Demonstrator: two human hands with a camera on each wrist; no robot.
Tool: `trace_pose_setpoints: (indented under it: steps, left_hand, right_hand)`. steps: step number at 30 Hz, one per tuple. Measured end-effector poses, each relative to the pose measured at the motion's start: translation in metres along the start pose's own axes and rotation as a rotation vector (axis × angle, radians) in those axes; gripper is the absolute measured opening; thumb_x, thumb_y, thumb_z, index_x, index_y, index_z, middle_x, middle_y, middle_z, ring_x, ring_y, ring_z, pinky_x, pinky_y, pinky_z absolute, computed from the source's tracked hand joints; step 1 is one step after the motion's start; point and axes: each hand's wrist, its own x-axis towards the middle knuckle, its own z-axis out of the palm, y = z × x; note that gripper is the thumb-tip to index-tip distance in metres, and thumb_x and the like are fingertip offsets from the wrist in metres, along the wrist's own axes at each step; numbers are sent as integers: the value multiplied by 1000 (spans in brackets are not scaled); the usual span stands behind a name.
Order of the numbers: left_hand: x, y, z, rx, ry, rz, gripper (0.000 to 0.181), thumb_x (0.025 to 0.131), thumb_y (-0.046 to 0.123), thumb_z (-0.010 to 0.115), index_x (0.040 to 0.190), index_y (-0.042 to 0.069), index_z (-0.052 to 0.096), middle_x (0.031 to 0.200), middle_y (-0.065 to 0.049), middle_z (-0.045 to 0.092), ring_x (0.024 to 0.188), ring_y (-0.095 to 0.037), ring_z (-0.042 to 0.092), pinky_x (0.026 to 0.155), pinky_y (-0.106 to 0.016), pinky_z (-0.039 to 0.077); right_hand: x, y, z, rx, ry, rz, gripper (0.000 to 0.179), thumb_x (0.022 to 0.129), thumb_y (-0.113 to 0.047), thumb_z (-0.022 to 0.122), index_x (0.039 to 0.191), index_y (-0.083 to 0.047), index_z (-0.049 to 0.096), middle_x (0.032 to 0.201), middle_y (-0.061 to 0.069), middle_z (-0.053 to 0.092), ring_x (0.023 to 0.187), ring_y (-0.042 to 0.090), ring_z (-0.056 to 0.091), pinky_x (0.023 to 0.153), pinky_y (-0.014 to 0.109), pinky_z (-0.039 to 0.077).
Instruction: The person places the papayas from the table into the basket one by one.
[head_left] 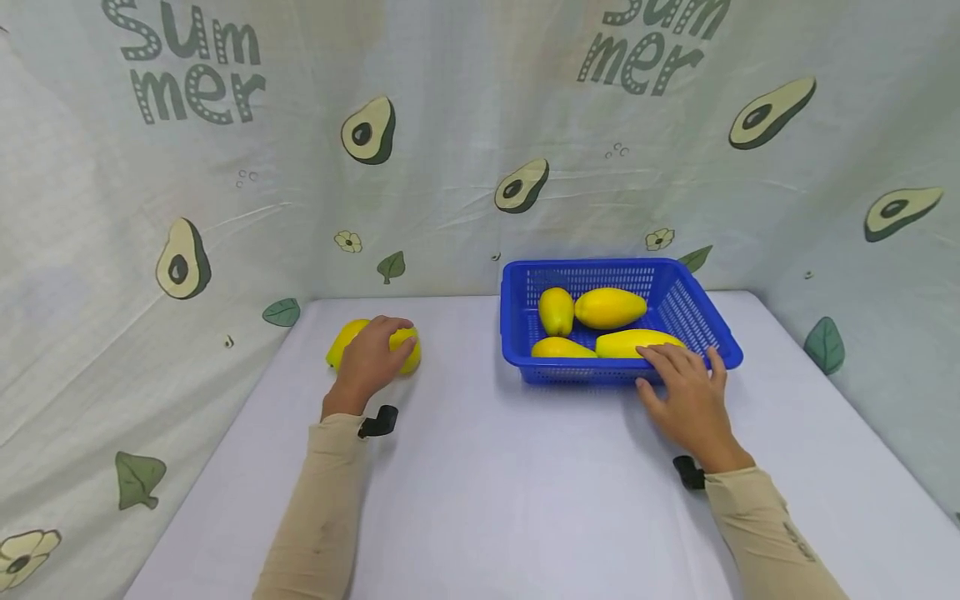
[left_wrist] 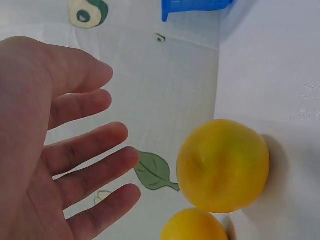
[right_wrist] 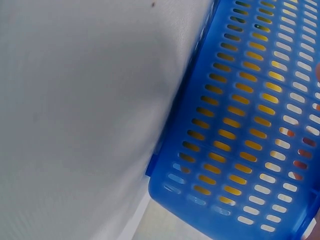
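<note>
My left hand hovers over two yellow fruits at the table's left. One fruit shows left of the hand, the other to its right. In the left wrist view the fingers are spread and apart from the nearer round yellow fruit, while part of a second fruit shows below. My right hand grips the front rim of a blue plastic basket, thumb outside and fingers over the edge. Inside lie several smooth, oblong yellow fruits. In the right wrist view the perforated basket wall hides most of the fingers.
A white cloth covers the table. Behind it hangs a curtain printed with avocados, leaves and lettering, also along both sides. The basket stands near the table's back edge, right of centre. Black wrist cameras sit at both cuffs.
</note>
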Motion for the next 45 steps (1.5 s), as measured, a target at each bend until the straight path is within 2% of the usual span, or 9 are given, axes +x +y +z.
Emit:
trace_pose_setpoints:
  steps: [3,8,14,20,28,35,39,45]
  left_hand:
    - [0,-4,3,0,25,-20,37,99,32,61,130,12,65,136,-11,56,128,-32,50,108,-52,40]
    - [0,-10,10,16,71,-17,36,97,29,63,128,11,66,137,-13,55,128,-33,50,106,-53,41]
    - [6,-11,17,27,108,-20,40,96,28,65,131,10,64,137,-15,52,128,-34,48,105,-52,42]
    - [10,-15,28,44,94,-47,51,94,29,68,139,9,58,137,-19,50,126,-37,47,106,-52,40]
    - [6,-23,38,42,55,-60,54,92,25,69,139,3,56,139,-24,48,124,-41,47,104,-55,41]
    - [8,-28,46,18,51,-65,56,92,29,69,141,6,53,143,-22,44,128,-40,44,108,-55,37]
    - [8,-29,48,20,63,-62,57,91,28,72,140,5,54,143,-24,44,129,-41,44,108,-56,37]
    - [6,-30,51,20,48,-71,59,90,26,73,141,6,51,144,-23,41,132,-40,41,110,-55,36]
  right_hand:
    - [1,0,0,-1,0,-3,51,86,-16,74,135,-9,60,134,18,56,127,44,42,115,66,4]
    - [2,1,-1,-4,3,2,51,86,-15,74,135,-9,60,134,18,56,128,44,42,116,65,3]
    - [3,4,-5,-11,11,3,51,86,-15,74,135,-8,60,134,18,55,127,44,42,115,65,3]
    - [4,5,-6,-8,17,-5,50,86,-15,74,134,-9,61,133,18,56,126,44,43,115,66,4]
    - [2,2,-5,-4,8,-11,51,85,-15,74,134,-9,61,133,19,56,126,44,43,115,66,4]
    - [3,1,-6,-8,-4,8,51,86,-15,74,135,-8,60,134,19,55,127,45,41,115,65,3]
    - [0,0,-4,-5,-5,6,51,86,-15,74,135,-9,60,134,19,56,127,45,42,116,64,2]
    - [-2,-1,0,-5,-5,5,52,86,-15,75,135,-9,60,134,18,56,127,44,42,115,65,3]
